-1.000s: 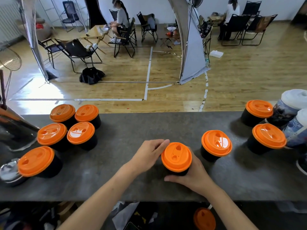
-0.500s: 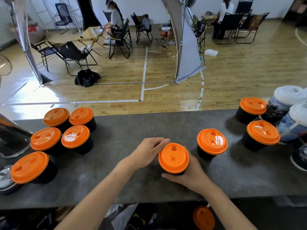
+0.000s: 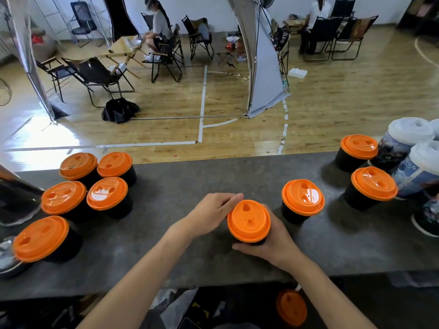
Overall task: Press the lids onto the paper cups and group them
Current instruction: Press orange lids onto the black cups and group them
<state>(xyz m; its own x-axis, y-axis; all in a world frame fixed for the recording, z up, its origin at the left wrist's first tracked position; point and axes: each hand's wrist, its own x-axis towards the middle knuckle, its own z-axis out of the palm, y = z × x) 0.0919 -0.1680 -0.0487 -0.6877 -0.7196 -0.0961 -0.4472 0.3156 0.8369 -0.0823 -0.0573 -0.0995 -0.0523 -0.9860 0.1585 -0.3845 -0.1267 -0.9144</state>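
Fingers point(image 3: 234, 198) of left hand point(image 3: 211, 214) and right hand point(image 3: 273, 243) stay curled round the lidded cup point(image 3: 248, 220), unmoved.

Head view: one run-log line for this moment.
step: lid pressing | right hand: grips centre lidded cup | left hand: fingers at its rim | left group: five lidded cups | right: three loose cups

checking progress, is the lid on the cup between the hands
On: the orange lid caps the cup held by the right hand; fully snapped down, cannot tell.
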